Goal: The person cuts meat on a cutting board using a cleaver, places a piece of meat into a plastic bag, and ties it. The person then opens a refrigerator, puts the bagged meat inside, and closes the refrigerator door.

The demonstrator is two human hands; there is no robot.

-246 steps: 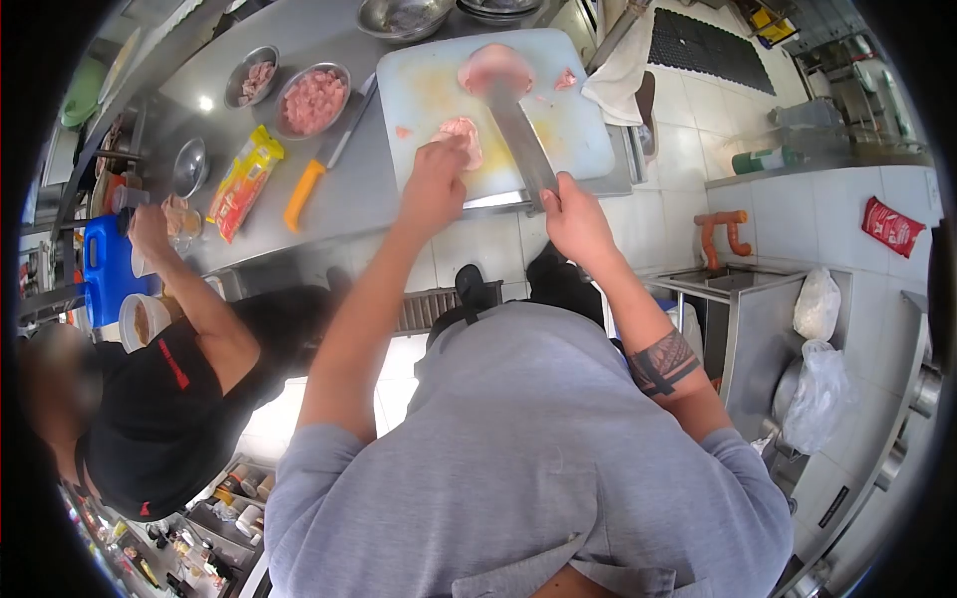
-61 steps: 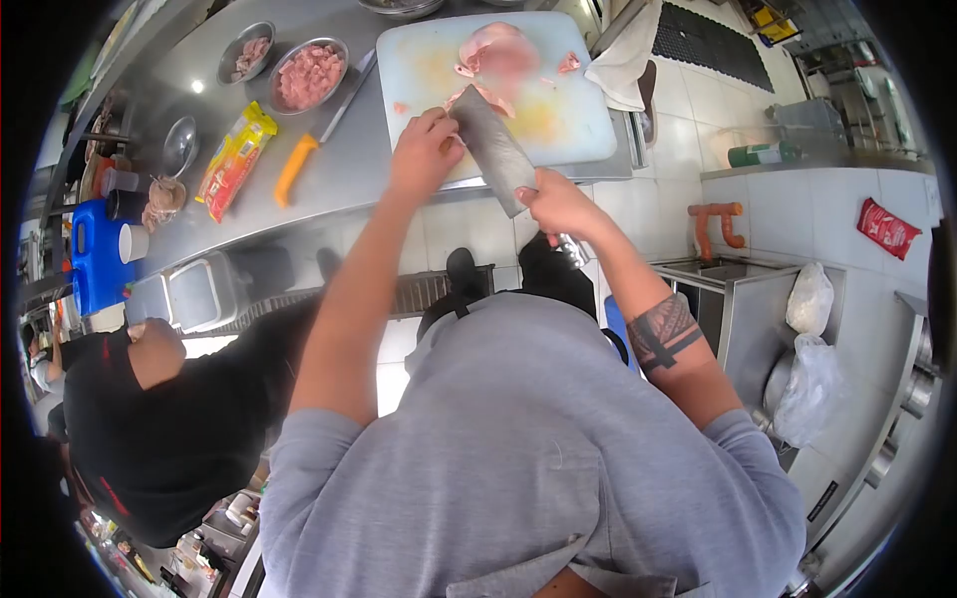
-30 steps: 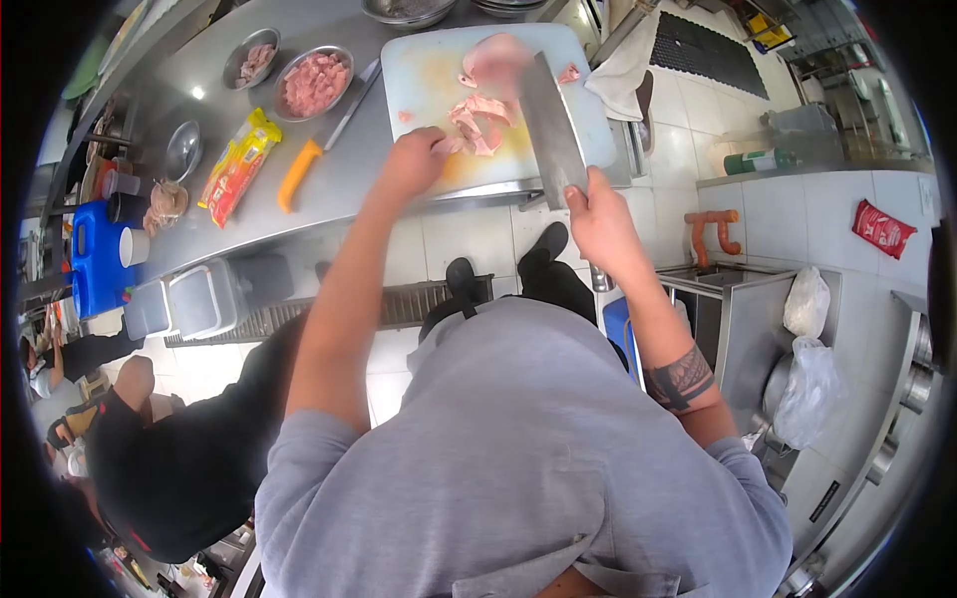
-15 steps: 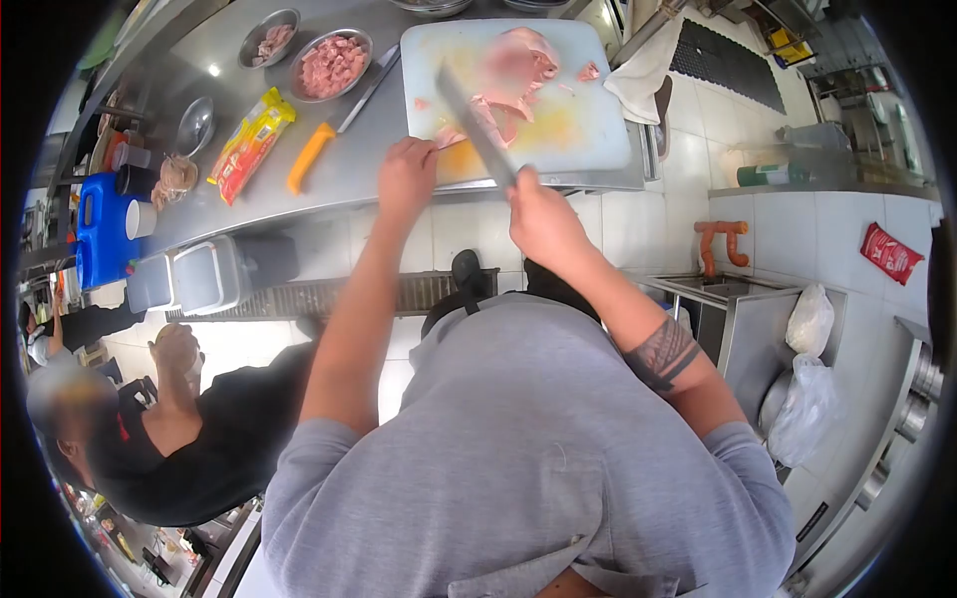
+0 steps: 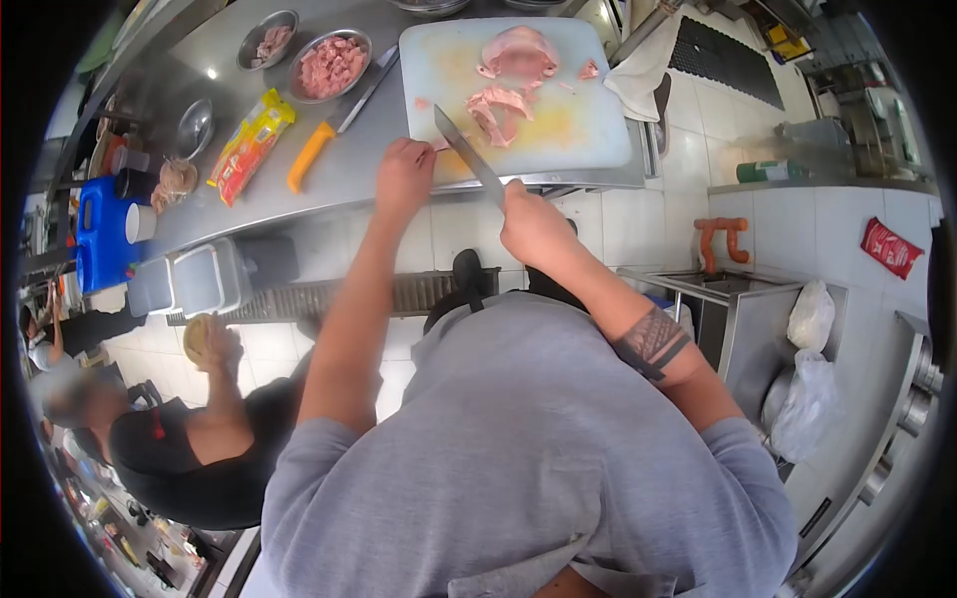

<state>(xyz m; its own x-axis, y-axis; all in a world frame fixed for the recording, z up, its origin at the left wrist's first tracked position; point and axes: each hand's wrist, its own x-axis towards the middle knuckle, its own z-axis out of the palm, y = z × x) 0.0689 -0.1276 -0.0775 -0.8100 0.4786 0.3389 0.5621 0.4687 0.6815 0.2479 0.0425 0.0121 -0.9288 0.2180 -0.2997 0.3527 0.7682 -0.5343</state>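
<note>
My right hand (image 5: pixel 538 224) is closed round the handle of a knife (image 5: pixel 469 151), whose long blade points up and left over the near edge of the white cutting board (image 5: pixel 588 140). At the board's near left corner, my left hand (image 5: pixel 406 171) has its fingers pinched on a small strip of pink meat (image 5: pixel 440 145), mostly hidden by the fingers. The blade lies just right of that strip. Beyond the knife, a cut piece of meat (image 5: pixel 498 108) rests on the board, and a larger rounded piece (image 5: pixel 520 55) sits farther back. A small scrap (image 5: pixel 588 68) lies at the right.
A bowl of diced meat (image 5: pixel 334 68) and a smaller bowl of meat (image 5: pixel 269 43) stand left of the board. Nearby lie a yellow-handled knife (image 5: pixel 314 154) and a yellow-red packet (image 5: pixel 249 145). A co-worker in black (image 5: pixel 199 448) is at my left, holding something round.
The knife has drawn back toward me, its tip now lower on the board. My left hand has barely moved. The co-worker has shifted and raised a round tan object.
</note>
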